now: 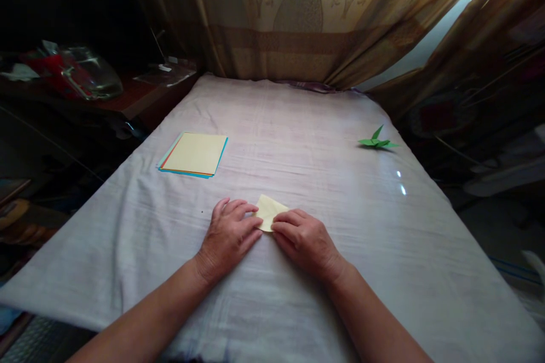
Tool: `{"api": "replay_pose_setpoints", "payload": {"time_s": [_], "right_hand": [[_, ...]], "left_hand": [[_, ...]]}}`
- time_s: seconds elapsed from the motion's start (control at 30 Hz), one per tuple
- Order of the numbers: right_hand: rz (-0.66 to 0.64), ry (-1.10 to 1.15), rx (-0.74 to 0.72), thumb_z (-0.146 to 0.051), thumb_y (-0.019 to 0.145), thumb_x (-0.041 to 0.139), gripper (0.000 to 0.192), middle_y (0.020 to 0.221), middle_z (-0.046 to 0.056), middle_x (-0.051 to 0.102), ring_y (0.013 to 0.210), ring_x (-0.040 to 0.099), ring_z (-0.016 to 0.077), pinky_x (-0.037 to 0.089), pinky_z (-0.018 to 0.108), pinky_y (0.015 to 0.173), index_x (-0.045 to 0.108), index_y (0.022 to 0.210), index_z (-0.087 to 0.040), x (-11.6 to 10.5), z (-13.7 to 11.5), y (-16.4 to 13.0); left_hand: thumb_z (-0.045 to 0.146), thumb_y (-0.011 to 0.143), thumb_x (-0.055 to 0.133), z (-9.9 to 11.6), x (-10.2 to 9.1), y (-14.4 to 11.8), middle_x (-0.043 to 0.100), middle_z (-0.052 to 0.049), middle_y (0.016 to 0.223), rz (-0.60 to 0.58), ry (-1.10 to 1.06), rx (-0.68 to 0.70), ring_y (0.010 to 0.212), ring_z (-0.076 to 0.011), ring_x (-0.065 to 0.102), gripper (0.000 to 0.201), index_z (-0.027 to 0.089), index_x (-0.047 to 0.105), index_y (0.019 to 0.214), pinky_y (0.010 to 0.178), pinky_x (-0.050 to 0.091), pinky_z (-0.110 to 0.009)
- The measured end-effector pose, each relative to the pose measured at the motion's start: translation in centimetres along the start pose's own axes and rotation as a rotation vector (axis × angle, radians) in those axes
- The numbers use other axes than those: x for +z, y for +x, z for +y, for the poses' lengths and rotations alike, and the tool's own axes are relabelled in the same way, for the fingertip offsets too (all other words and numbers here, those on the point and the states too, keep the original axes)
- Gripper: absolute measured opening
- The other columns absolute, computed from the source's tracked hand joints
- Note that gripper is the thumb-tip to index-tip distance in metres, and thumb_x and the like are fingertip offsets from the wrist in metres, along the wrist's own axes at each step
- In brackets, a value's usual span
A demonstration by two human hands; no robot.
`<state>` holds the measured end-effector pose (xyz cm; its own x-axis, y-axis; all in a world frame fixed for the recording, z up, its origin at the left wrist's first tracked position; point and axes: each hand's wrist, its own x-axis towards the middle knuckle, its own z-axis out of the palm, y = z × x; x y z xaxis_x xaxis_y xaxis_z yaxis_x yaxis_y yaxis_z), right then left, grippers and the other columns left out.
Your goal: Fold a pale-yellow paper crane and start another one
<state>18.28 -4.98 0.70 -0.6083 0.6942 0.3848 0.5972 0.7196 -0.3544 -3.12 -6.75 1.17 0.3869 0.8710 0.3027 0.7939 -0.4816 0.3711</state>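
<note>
A small folded sheet of pale yellow origami paper (267, 211) lies on the cloth in front of me, between my two hands. The fingertips of my left hand (232, 229) hold its left side down, with the thumb by the near corner. From the right, my right hand (304, 238) grips the near edge, its fingers bent and pressed together on the paper. The fingers cover both sides of the sheet, so its full outline is hidden.
A stack of square coloured paper (196, 153), yellow on top, lies back left. Toward the right edge sits a green folded paper crane (377, 140). White cloth (272, 113) covers the table. Beyond it hangs a brown curtain (272, 39); a clear jar (96, 71) stands on a dark side table.
</note>
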Motion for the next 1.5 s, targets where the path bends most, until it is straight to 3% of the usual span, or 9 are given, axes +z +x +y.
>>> {"api": "replay_pose_setpoints", "payload": {"time_s": [0.1,0.27,0.37,0.6,1.5], "right_hand": [[0.032,0.022,0.077,-0.022,0.093,0.053,0.018,0.092,0.006,0.071,0.084,0.062,0.017,0.05,0.029,0.078,0.07,0.087,-0.022,0.0,0.2,-0.2],[0.089,0.068,0.246,-0.02,0.087,0.058,0.013,0.086,0.005,0.068,0.082,0.062,0.0174,0.049,0.029,0.077,0.068,0.078,-0.022,0.7,0.2,-0.1],[0.107,0.06,0.309,-0.021,0.087,0.057,0.014,0.081,0.004,0.065,0.081,0.061,0.018,0.048,0.029,0.077,0.065,0.074,-0.022,1.0,-0.2,0.2],[0.14,0.005,0.406,-0.024,0.087,0.057,0.018,0.079,0.003,0.063,0.076,0.058,0.0174,0.045,0.029,0.072,0.06,0.07,-0.021,1.5,-0.8,0.7],[0.147,-0.046,0.454,-0.023,0.087,0.055,0.019,0.078,0.003,0.06,0.073,0.054,0.0177,0.04,0.03,0.069,0.054,0.068,-0.022,1.9,-1.0,0.9]], "left_hand": [[0.024,0.088,0.065,0.0,0.0,0.2,0.071,0.0,0.099,-0.007,0.013,0.019,0.099,-0.0208,0.061,0.011,0.027,0.069,0.097,0.108,0.026,-0.048],[0.028,0.091,0.061,-0.2,-0.1,0.4,0.07,0.0,0.092,-0.007,-0.008,-0.024,0.092,-0.0192,0.06,0.009,0.026,0.07,0.089,0.099,0.033,-0.043],[0.028,0.091,0.061,-0.3,-0.2,0.6,0.069,-0.001,0.095,-0.006,-0.034,-0.074,0.094,-0.0199,0.059,0.01,0.025,0.068,0.085,0.092,0.038,-0.039],[0.025,0.088,0.062,-0.3,0.1,0.6,0.065,-0.004,0.108,0.008,-0.028,-0.147,0.106,-0.0235,0.055,0.007,0.023,0.065,0.082,0.095,0.039,-0.041],[0.024,0.086,0.063,0.2,0.4,1.2,0.065,-0.005,0.11,-0.007,0.0,-0.202,0.107,-0.0252,0.054,0.012,0.021,0.06,0.074,0.096,0.039,-0.044]]}}
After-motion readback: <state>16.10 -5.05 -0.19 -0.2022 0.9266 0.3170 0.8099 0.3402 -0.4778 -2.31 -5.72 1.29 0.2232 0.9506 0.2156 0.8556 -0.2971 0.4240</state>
